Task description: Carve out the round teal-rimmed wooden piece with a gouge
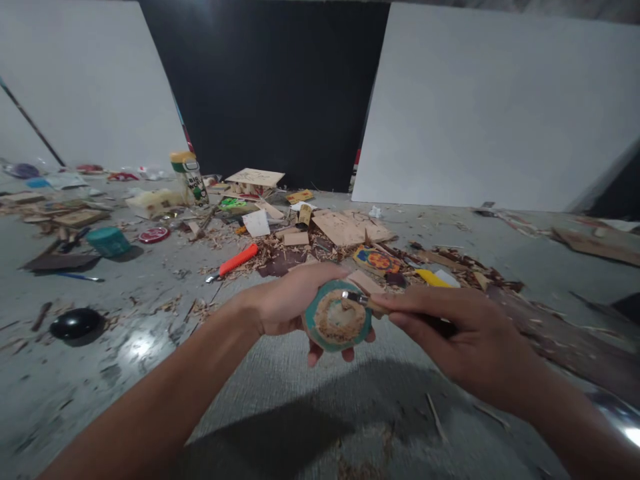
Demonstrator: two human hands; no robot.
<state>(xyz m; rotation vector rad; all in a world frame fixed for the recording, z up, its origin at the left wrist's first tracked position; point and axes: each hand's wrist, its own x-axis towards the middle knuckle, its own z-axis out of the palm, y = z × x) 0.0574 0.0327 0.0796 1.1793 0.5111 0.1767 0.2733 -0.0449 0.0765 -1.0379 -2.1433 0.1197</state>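
A round teal-rimmed piece [339, 317] with a rough tan, wood-like face rests in my left hand [295, 299], whose fingers wrap beneath it and show along its lower edge. My right hand [457, 333] pinches the handle of a small metal-tipped tool [355, 298]. The tool's tip lies over the upper part of the round face, at or very near its surface. Just behind the round piece is a flat strip of light wood [367, 283], partly hidden by my right hand and the tool.
An orange cutter [239, 259] lies left of centre among wood shavings. Farther left are a teal container [108, 241], a black rounded object [76, 323] and a bottle [190, 178]. Thin boards [350, 227] and a painted piece [379, 260] lie behind my hands. White panels [495, 107] stand behind.
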